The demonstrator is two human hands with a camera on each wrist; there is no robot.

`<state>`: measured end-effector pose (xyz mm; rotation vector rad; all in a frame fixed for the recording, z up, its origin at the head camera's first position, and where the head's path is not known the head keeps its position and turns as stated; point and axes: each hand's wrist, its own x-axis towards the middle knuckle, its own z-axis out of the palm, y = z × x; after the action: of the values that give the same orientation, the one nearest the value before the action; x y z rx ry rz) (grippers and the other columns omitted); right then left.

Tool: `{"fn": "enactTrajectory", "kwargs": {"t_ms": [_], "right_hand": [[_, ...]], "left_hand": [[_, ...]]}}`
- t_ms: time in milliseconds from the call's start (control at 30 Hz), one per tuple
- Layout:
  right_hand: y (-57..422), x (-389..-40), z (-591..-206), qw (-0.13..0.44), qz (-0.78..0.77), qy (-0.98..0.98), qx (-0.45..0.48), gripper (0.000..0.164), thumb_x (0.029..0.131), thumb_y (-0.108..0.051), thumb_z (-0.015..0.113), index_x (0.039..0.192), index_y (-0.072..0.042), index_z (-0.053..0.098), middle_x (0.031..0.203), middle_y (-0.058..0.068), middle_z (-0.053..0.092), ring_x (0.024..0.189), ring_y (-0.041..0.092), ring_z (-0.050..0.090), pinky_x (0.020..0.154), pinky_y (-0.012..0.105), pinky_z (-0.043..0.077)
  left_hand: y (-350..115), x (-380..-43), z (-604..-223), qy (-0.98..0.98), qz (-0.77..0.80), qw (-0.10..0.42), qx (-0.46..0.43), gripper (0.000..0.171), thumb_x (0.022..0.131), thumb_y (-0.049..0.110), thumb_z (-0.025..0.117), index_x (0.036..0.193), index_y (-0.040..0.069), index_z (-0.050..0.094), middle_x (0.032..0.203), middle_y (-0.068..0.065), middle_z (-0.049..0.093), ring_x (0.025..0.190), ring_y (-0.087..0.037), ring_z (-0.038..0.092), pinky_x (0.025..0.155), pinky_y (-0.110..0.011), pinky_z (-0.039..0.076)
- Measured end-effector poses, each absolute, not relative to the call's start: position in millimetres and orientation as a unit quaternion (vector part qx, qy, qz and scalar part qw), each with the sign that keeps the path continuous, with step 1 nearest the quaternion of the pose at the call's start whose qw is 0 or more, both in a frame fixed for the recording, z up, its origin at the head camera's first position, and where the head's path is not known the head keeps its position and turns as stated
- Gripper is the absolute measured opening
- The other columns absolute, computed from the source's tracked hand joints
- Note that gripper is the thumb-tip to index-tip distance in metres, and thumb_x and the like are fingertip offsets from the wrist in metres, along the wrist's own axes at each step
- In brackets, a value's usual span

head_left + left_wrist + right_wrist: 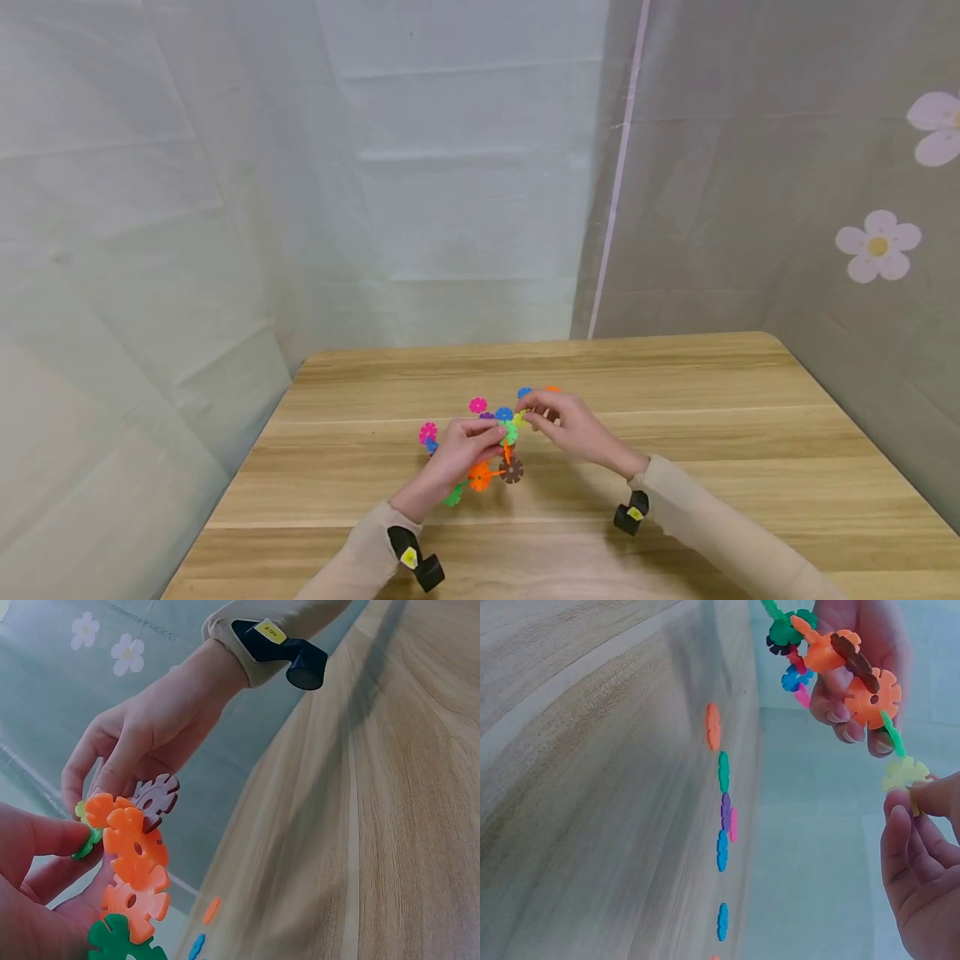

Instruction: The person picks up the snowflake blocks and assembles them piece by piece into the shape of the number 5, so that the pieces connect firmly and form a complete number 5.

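My left hand (pixel 461 450) pinches a light green notched plastic snowflake disc (pixel 510 432), part of a chain of interlocking discs. Orange discs (pixel 136 847), a brown disc (pixel 512 470) and a dark green disc (pixel 124 943) run along this chain, held above the table. In the right wrist view, blue and pink discs (pixel 802 695) show at its far end. Thumb and fingertips of my right hand (pixel 573 429) pinch a yellow snowflake disc (pixel 904 772). Its edge meets the light green disc, seen edge-on there.
Loose discs lie on the wooden table (pixel 675 400) beyond the hands, among them a pink disc (pixel 477 405), a blue disc (pixel 722 921), a purple disc (pixel 726 812) and an orange disc (pixel 713 727). Pale curtains (pixel 465 208) hang behind and beside the table.
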<state>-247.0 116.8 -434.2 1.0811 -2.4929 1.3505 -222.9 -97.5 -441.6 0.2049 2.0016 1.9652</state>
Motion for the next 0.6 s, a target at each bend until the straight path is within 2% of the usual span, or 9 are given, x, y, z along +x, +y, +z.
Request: {"fn": "enactTrajectory", "kwargs": {"t_ms": [300,467,600], "right_hand": [[116.6,-247.0,-434.5,0.058,0.445,-0.824,0.346,0.016,0.098,-0.015,0.057,0.107,-0.008,0.068,0.086,-0.003,0.066,0.064,0.004,0.056,0.055,0.026,0.052],[115.7,-246.8,-435.3,0.059,0.447,-0.823,0.347,0.014,0.097,-0.014,0.058,0.106,-0.012,0.068,0.085,0.001,0.066,0.064,0.004,0.055,0.055,0.026,0.052],[114.4,-247.0,-435.6,0.066,0.447,-0.816,0.36,0.014,0.095,-0.007,0.059,0.104,-0.01,0.068,0.087,0.006,0.069,0.066,0.004,0.056,0.056,0.024,0.052]], "left_hand": [[-97.2,-222.4,-440.5,0.707,0.684,0.163,0.071,0.034,0.096,0.017,0.06,0.118,-0.008,0.064,0.096,-0.005,0.07,0.083,-0.009,0.068,0.085,-0.028,0.057],[-97.0,-222.8,-441.9,0.71,0.682,0.164,0.07,0.035,0.095,0.018,0.061,0.118,-0.008,0.064,0.096,-0.004,0.07,0.082,-0.009,0.068,0.086,-0.031,0.057],[-96.0,-223.3,-443.6,0.711,0.68,0.162,0.071,0.035,0.095,0.018,0.062,0.118,-0.008,0.064,0.092,-0.002,0.07,0.078,-0.009,0.067,0.081,-0.029,0.058]]}}
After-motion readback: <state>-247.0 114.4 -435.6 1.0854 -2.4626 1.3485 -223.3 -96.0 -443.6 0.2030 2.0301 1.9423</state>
